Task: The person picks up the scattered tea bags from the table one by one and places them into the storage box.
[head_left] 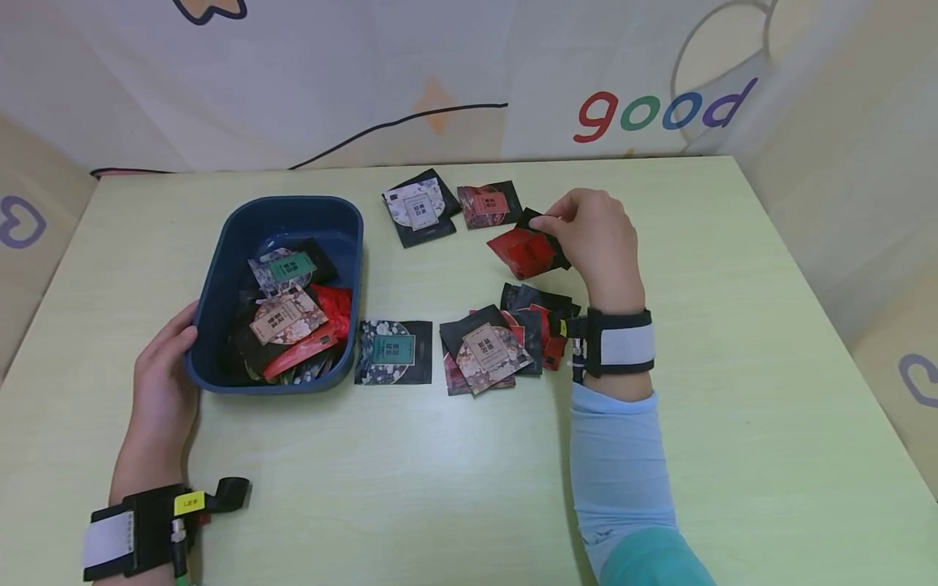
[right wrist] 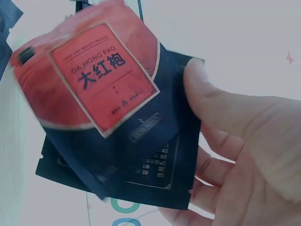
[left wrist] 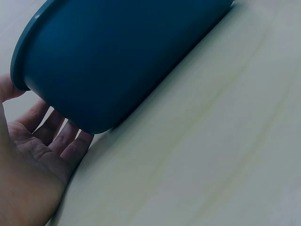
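Observation:
A blue plastic bin (head_left: 284, 213) holds several tea sachets in black, red and floral wrappers. At its near left corner my left hand (head_left: 167, 362) rests against the outer wall, thumb by the rim and fingers fairly straight along the side (left wrist: 49, 155). My right hand (head_left: 601, 236) is raised at the back right. It pinches a black tea sachet (right wrist: 188, 155) by the edge between thumb and fingers. A red-and-black Da Hong Pao sachet (right wrist: 103, 80) overlaps the black one in front; whether it is pinched too, I cannot tell.
At the back lie a white-and-black sachet (head_left: 419, 210) and a red floral one (head_left: 487, 205). A green-labelled sachet (head_left: 393, 352) lies beside the bin's right wall. Right of it is a loose pile of sachets (head_left: 487, 348). A printed cloth (head_left: 440, 73) hangs behind the table's back edge.

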`<state>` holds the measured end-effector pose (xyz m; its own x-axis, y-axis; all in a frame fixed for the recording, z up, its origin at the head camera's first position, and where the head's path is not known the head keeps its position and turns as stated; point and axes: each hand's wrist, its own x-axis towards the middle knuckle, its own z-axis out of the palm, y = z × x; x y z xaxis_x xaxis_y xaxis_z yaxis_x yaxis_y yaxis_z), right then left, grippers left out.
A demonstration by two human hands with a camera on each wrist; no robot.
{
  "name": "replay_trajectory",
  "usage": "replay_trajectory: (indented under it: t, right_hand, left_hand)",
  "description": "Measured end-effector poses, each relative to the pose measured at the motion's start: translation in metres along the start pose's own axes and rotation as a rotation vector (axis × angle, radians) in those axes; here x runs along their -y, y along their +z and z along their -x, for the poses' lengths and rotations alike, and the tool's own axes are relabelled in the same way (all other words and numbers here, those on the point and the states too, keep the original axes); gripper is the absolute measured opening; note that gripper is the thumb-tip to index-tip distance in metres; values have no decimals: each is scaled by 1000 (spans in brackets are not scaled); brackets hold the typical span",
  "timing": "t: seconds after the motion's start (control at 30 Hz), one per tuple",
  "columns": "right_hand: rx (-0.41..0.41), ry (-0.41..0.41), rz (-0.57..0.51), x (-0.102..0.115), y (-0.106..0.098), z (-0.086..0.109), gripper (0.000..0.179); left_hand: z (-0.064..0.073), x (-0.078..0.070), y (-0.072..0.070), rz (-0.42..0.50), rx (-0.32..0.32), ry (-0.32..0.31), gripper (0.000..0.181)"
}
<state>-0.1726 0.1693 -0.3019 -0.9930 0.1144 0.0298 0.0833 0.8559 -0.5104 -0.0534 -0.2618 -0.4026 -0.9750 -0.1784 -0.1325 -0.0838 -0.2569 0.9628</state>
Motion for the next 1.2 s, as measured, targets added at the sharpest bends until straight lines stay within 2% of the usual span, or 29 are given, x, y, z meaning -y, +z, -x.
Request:
replay_trajectory:
  t: [0.13,0.33,0.57,0.9,1.03,1.2]
  right_hand:
    - [-18,-7,0,3,-1,1,38]
    - [-60,-42,7,10,-3,3,41]
    - [-59,-58,-16,18,-3,8,30]
    - [-73,-108,-76,28,3,12,26]
    - [-106,-189,-90,43,11,17,25]
    - [-147,-414,-72,72,28,29,18]
  left_hand:
    - [0,0,0,-14,0,-6,48]
    - [-1,0,0,20,6,5,46]
    - [-1,0,1,-13,-8,-22,47]
    - [-1,0,2,-16,13,9,45]
    - [-1,0,2,-24,16,9,45]
    - [0,0,1,-46,8,0,46]
